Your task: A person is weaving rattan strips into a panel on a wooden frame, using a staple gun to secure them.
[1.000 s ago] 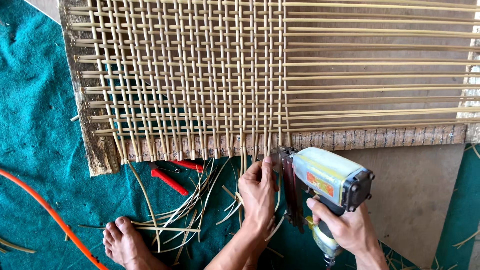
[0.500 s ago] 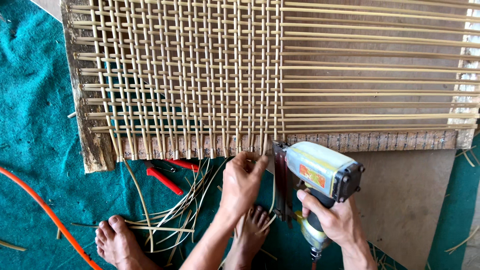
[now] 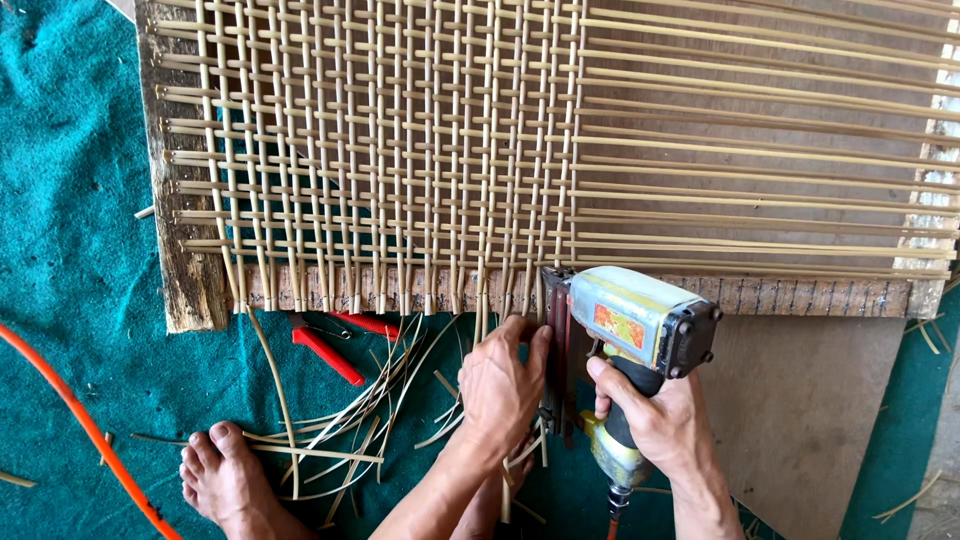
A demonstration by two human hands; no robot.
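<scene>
My right hand (image 3: 655,415) grips the handle of a pale green and grey pneumatic staple gun (image 3: 635,325), whose nose rests against the lower rail of a wooden frame (image 3: 800,295). Woven cane strips (image 3: 400,150) cover the left part of the frame; only horizontal strips run across the right part. My left hand (image 3: 505,380) lies just left of the gun, fingers pinching cane strip ends at the rail's lower edge.
Red-handled pliers (image 3: 330,345) lie on the teal mat (image 3: 70,250) below the frame among loose cane offcuts (image 3: 350,430). An orange hose (image 3: 80,420) crosses the lower left. My bare foot (image 3: 225,480) rests at the bottom. A plywood board (image 3: 800,410) lies at lower right.
My left hand has shifted right, back beside the gun, and holds strip ends at the rail. The gun has stayed at about the same spot on the rail.
</scene>
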